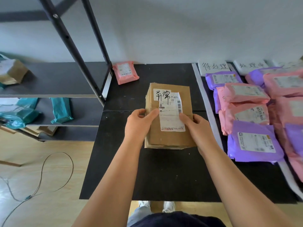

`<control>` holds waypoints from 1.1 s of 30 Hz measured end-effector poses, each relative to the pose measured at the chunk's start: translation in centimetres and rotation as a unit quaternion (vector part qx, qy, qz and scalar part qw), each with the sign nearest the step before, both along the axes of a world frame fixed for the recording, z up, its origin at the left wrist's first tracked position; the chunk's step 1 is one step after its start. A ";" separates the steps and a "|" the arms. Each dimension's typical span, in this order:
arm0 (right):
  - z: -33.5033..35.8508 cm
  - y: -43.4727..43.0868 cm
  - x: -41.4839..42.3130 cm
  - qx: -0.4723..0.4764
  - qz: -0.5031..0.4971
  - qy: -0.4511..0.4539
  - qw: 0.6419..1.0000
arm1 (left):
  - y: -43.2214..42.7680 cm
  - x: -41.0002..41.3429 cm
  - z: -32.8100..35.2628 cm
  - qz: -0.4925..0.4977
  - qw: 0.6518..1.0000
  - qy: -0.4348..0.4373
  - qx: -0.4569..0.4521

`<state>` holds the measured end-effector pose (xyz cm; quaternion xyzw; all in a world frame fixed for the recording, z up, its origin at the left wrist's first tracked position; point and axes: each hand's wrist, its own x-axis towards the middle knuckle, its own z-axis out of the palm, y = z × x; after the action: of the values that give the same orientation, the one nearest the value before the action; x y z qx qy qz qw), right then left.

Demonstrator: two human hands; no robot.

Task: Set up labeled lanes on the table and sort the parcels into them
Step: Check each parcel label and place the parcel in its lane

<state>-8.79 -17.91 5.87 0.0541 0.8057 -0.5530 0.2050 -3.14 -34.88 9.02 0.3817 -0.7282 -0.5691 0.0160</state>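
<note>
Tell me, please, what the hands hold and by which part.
The brown cardboard box with a white label: left hand at its left edge, right hand at its right edge.

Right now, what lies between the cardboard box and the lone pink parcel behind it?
Only bare black table separates the cardboard box from the pink parcel; the head view shows nothing lying on that stretch.
</note>
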 end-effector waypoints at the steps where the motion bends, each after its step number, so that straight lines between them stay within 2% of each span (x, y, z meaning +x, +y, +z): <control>1: 0.8 0.2 0.0 -0.011 -0.001 0.009 1.000 | 0.2 -0.1 1.0 -0.004 1.000 0.007 -0.007; 9: 7.6 1.8 0.3 -0.098 -0.011 0.104 0.990 | 1.5 0.3 6.9 0.022 0.994 0.108 0.011; 17: 12.6 1.8 0.7 -0.115 -0.002 0.189 0.975 | 0.4 0.6 10.5 0.006 0.982 0.186 0.013; 24: 15.4 0.3 0.8 -0.182 -0.001 0.216 0.959 | -2.5 0.6 13.7 -0.048 0.969 0.240 0.022; 33: 16.8 -1.8 1.5 -0.177 0.007 0.254 0.951 | -5.8 1.3 15.4 -0.085 0.955 0.283 0.013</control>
<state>-7.25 -19.70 22.70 -0.1305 0.7209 -0.6806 0.0037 -1.88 -40.67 24.39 0.1414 -0.7162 -0.6624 0.1682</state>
